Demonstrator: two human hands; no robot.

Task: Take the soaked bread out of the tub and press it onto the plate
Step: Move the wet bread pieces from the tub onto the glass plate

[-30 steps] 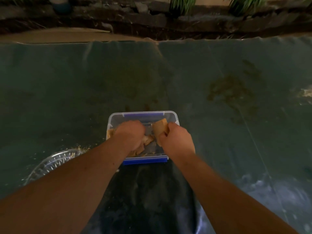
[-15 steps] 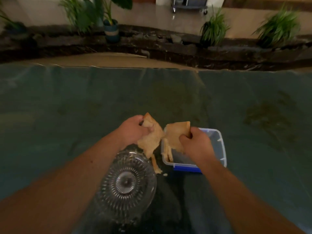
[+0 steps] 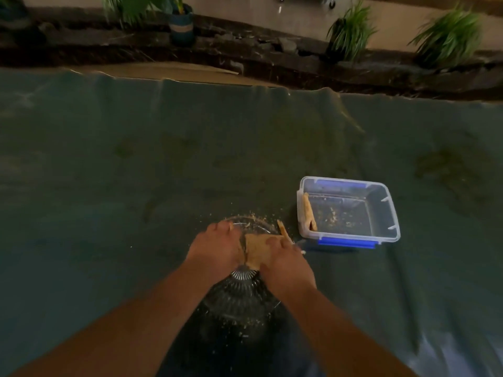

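Note:
Soaked tan bread [image 3: 255, 250] lies on the far half of a clear ribbed glass plate [image 3: 242, 292]. My left hand [image 3: 216, 247] rests flat on the bread's left side. My right hand [image 3: 283, 261] presses down on its right side. Most of the bread is hidden under both hands. To the right stands the clear plastic tub [image 3: 386, 210] with blue clips. One strip of bread [image 3: 309, 212] leans against the tub's left inner wall, and crumbs lie on its floor.
A dark green cloth [image 3: 136, 172] covers the ground, with wet stains at the right. Crumbs are scattered around the plate. A stone border with potted plants [image 3: 181, 21] runs along the far edge of the cloth.
Both hands lifted bread pieces out of the tub, carried them left over the plate, and now press them down onto it. The view has shifted, so the tub sits further right.

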